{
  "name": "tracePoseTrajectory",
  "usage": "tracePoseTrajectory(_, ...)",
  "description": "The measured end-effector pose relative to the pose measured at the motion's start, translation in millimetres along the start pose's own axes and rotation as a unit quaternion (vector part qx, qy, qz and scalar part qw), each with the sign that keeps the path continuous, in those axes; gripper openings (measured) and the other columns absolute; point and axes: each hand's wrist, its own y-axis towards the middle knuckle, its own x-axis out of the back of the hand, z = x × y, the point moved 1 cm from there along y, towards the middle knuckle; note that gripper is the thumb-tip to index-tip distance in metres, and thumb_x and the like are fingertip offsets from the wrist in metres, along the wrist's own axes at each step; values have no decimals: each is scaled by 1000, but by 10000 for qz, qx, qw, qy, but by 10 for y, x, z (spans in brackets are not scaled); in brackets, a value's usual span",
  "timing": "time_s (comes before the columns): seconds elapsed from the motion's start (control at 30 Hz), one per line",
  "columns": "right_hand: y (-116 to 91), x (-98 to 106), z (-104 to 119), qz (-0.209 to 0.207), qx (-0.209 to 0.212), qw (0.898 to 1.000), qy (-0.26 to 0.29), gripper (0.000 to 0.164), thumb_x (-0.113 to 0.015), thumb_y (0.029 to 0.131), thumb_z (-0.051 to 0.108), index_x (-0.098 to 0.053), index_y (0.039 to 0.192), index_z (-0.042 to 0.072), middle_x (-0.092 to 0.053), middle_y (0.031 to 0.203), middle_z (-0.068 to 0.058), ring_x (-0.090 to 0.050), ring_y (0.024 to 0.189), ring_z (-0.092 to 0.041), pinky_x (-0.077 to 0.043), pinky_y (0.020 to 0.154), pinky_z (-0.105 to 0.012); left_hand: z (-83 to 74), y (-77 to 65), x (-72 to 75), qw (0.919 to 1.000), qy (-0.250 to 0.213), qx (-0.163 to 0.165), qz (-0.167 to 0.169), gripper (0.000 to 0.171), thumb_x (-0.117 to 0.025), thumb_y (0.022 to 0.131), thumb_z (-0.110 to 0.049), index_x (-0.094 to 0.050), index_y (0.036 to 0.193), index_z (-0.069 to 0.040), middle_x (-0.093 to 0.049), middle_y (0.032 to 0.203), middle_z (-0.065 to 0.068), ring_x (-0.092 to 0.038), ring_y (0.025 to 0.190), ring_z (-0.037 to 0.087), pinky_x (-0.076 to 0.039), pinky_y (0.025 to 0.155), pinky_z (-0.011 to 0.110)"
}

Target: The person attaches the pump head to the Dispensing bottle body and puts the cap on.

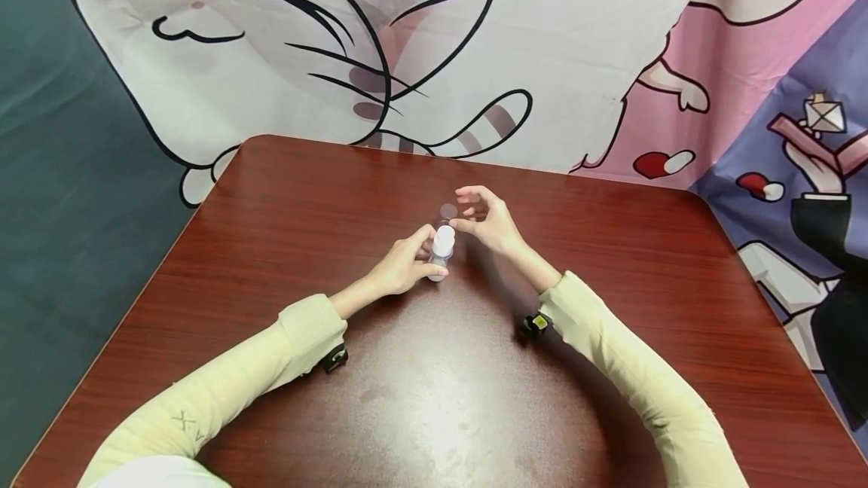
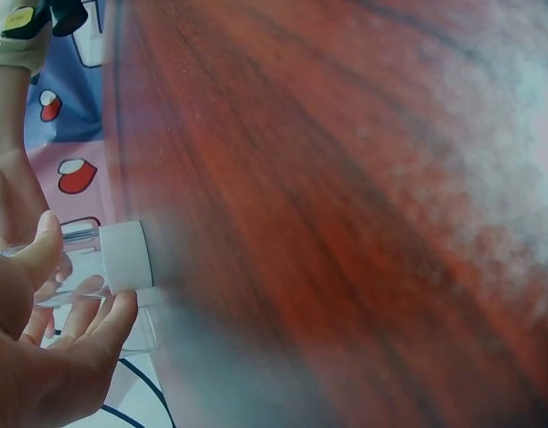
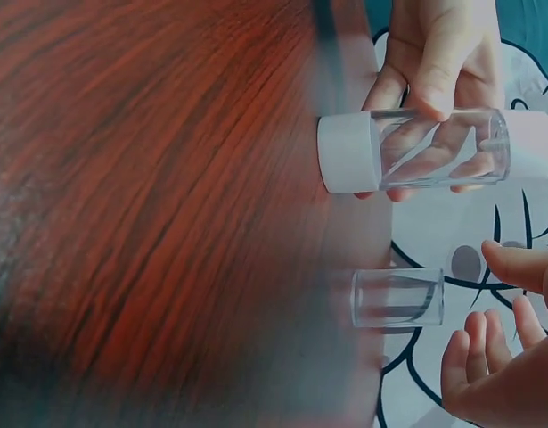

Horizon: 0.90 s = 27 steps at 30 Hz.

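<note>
Currently | left hand (image 1: 405,266) grasps the bottle (image 1: 441,253) between thumb and fingers | right hand (image 1: 493,226) holds nothing, fingers parted beside the bottle | bottle on table (image 1: 339,187), clear cup (image 3: 398,299) just beyond it | best: steady grip, bottle upright, cup unbumped

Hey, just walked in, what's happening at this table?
A person's left hand is gripping a clear bottle with a white base, held upright. Their right hand is beside it, fingers loosely curved, holding nothing. A small clear cup stands on the table, just beyond the bottle.
</note>
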Motion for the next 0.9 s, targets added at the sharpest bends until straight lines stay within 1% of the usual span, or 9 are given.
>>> tracePoseTrajectory(0.17, 44, -20, -33, -28, -176, 9998, -29, 52, -76, 76, -4, -55, 124, -1, -58, 121, -30, -57, 98, -29, -49, 84, -27, 3, 0, -3, 10000, 74, 50, 0, 38, -74, 83, -8, -47, 109, -4, -68, 102, 18, -68, 100, 30, -57, 87, 36)
tracePoseTrajectory(0.27, 67, -31, -47, -51, -264, 9996, 44, 54, -76, 76, -5, -54, 124, -2, -57, 120, -31, -56, 102, -32, -50, 90, -34, 5, 2, -2, 9999, 65, 92, 10, 38, -74, 83, -8, -47, 109, -4, -68, 103, 17, -68, 100, 30, -57, 88, 36)
tracePoseTrajectory(0.37, 91, -38, -62, -63, -339, 9993, 130, 55, -75, 75, -7, -53, 125, -3, -55, 121, -32, -56, 104, -35, -49, 95, -42, 5, 5, 1, 10000, 55, 46, 21, 38, -74, 83, -8, -46, 109, -4, -68, 103, 18, -68, 100, 30, -57, 88, 36)
tracePoseTrajectory(0.43, 101, -43, -70, -68, -425, 9988, 217, 55, -75, 75, -8, -53, 125, -4, -55, 122, -32, -55, 104, -35, -49, 97, -44, 1, 8, 2, 10000, 42, 14, 18, 38, -74, 83, -7, -46, 108, -3, -68, 103, 18, -68, 100, 30, -57, 88, 36)
tracePoseTrajectory(0.5, 111, -49, -82, -65, -497, 9985, 207, 56, -75, 75, -8, -53, 126, -4, -55, 123, -31, -55, 104, -34, -49, 96, -40, -4, 10, 4, 10000, 48, -10, 13, 38, -74, 82, -7, -46, 108, -3, -68, 103, 19, -68, 100, 31, -57, 87, 36)
tracePoseTrajectory(0.57, 120, -60, -94, -60, -568, 9981, 215, 56, -75, 75, -8, -52, 126, -4, -55, 124, -30, -55, 103, -32, -50, 92, -33, -8, 14, 6, 10000, 48, -1, 8, 38, -75, 82, -7, -46, 107, -3, -68, 103, 19, -68, 100, 31, -57, 87, 36)
tracePoseTrajectory(0.7, 140, -86, -123, -26, -658, 9977, 170, 56, -74, 75, -8, -52, 127, -5, -57, 123, -27, -55, 101, -28, -49, 81, -20, -12, 14, 9, 10000, 66, -14, 6, 39, -75, 82, -8, -46, 106, -3, -68, 103, 19, -68, 99, 31, -57, 87, 36)
tracePoseTrajectory(0.77, 148, -97, -137, -7, -720, 9973, 142, 56, -74, 76, -8, -52, 127, -4, -58, 122, -25, -55, 101, -27, -47, 77, -17, -11, 13, 8, 10000, 62, -16, 2, 39, -75, 82, -8, -46, 107, -3, -68, 103, 19, -68, 99, 31, -57, 87, 36)
tracePoseTrajectory(0.9, 159, -115, -160, 4, -832, 9965, 101, 57, -74, 76, -7, -52, 128, -3, -58, 122, -24, -55, 101, -27, -45, 75, -16, -3, 10, 1, 10000, 58, -6, 2, 39, -75, 82, -8, -45, 106, -3, -68, 103, 19, -68, 99, 30, -57, 87, 36)
